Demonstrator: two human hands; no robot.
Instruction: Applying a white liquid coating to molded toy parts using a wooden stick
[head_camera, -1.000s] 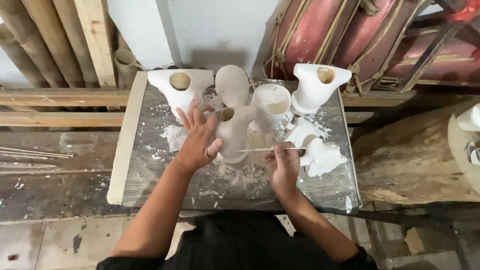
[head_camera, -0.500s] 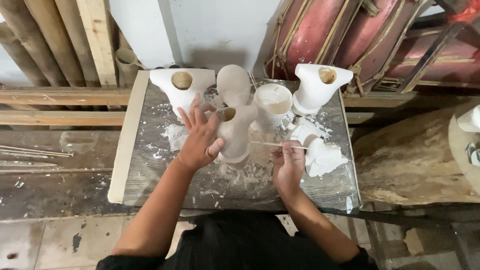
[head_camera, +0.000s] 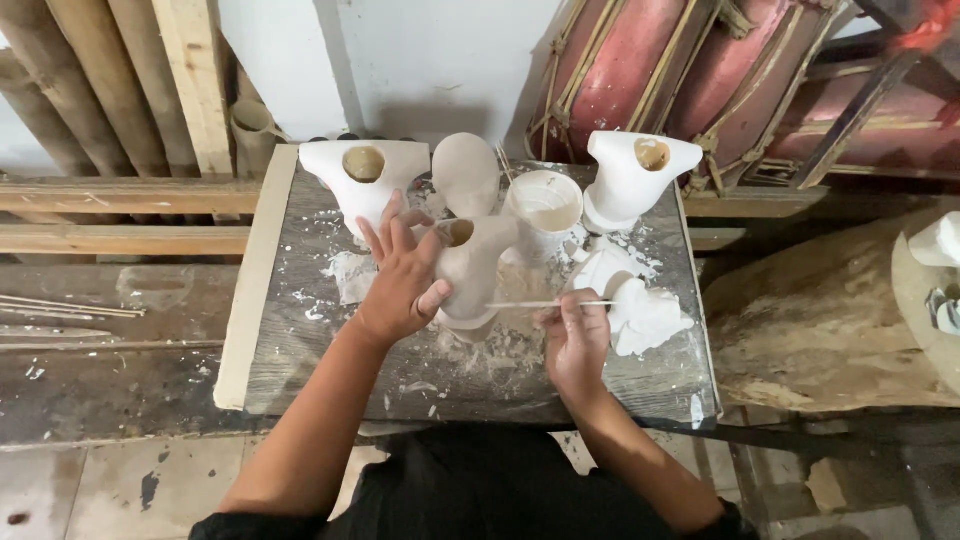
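Steadying pale hollow plaster cast (head_camera: 470, 270), chalky, upright

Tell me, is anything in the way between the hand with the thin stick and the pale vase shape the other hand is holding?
Nothing visible is. The right hand holds the thin stick, whose tip reaches straight to the pale plaster piece steadied by the left hand. Only plaster crumbs lie on the work board below.
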